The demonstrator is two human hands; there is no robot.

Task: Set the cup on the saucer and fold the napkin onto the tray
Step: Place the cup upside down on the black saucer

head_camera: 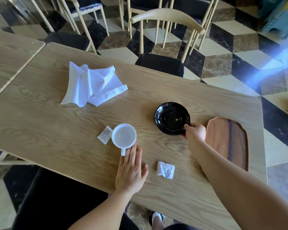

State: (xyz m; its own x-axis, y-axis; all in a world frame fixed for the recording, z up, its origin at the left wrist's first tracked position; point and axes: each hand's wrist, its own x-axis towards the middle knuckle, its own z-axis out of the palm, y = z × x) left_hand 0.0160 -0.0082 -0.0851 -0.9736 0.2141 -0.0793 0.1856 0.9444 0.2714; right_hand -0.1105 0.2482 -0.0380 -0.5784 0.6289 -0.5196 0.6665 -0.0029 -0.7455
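nearest the person, the left hand (130,171) lies flat and spread on the wooden worktop (40,130), holding nothing, its fingertips just touching the handle of the white cup (123,136). a small white packet (165,170) lies on the worktop to the right of that hand, between the two forearms. the cup stands upright and looks empty, with its handle pointing back toward the person; a second small packet (104,134) lies against its left side. the right hand (195,131) reaches further out and is closed on the near rim of the black saucer (172,117), pinching the edge. the saucer sits on the worktop, apart from the cup and to its right. a wooden tray (228,143) lies just right of the right hand, close to the worktop's right edge, with nothing on it. further off on the left, the white napkin (93,85) lies crumpled and loosely bunched on the worktop, well apart from the tray. beyond the far edge stands a pale wooden chair (166,39) with a dark seat, on a chequered floor (231,52)
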